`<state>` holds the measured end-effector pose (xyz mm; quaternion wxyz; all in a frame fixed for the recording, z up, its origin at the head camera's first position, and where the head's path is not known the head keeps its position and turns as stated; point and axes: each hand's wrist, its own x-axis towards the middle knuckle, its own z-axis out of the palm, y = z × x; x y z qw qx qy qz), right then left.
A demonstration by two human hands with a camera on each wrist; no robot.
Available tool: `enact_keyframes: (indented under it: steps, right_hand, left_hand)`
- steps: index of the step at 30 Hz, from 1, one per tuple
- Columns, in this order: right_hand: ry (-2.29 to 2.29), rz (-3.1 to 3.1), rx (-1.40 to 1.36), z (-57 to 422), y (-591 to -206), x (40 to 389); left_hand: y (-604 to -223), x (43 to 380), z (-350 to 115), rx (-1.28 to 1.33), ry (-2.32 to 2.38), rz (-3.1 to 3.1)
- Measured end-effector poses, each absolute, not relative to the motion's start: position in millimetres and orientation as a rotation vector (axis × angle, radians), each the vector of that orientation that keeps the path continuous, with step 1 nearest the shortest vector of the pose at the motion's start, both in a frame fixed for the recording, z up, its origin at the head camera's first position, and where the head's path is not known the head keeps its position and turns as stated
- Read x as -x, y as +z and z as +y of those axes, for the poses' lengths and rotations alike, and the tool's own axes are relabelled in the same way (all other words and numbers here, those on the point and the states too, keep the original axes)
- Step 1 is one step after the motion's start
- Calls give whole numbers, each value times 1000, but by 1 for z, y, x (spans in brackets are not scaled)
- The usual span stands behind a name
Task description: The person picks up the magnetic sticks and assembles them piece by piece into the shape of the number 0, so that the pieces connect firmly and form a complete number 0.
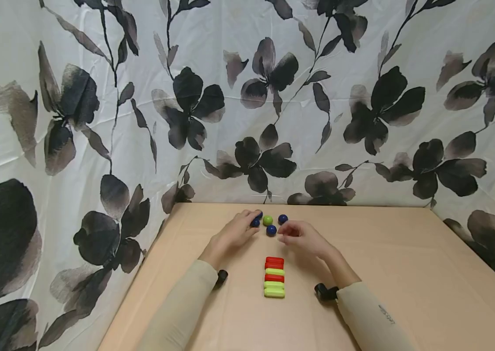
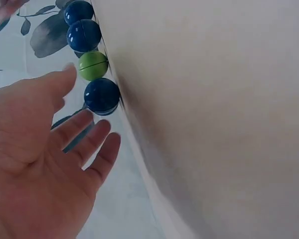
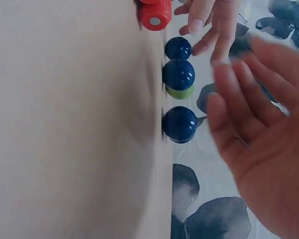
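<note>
Beneath the green ball [image 1: 267, 221], a pale tan table [image 1: 405, 273]. Just right of the green ball, one blue ball [image 1: 283, 219]; just in front of it, toward the wearer, a second blue ball [image 1: 271, 230]; to its left, a close pair of blue balls [image 1: 255, 223], partly hidden by fingers in the head view. Left of the green ball, beside this pair, the left hand [image 1: 233, 231], with thumb and fingers loosely extended and spread in the left wrist view; contact with the pair impossible to tell. Right of the green ball and slightly nearer the wearer, the right hand [image 1: 305, 237], with loosely extended fingers, blurred in the right wrist view; contact with the adjacent balls likewise impossible to tell. On opposite sides of the green ball, therefore, two hands apart from each other. Farther in front of the green ball, a column of bars [image 1: 274, 278]: from far to near, two red, one lime, one red, two lime. Nearer still, to either side of the green ball, beige sleeves [image 1: 183, 309] and black wrist cameras [image 1: 326, 292]. Behind the green ball, a pale cloth [image 1: 230, 122] with dark printed flowers.
</note>
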<state>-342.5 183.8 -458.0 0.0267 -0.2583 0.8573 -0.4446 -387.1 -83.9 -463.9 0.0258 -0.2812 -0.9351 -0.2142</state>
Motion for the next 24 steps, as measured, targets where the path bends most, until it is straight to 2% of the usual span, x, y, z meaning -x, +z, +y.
enact_keyframes:
  steps: [5,13,24]
  right_hand:
    - [-1140,2465,899,178,-467,342]
    - [-1050,2434,883,172,-469,339]
    - [-971,2597,861,170,-469,339]
  left_hand:
    - [-466,391,-84,903,-653,-2927]
    - [-467,391,-85,948,-689,-2964]
    - [-477,371,-103,916,-1242,-2903]
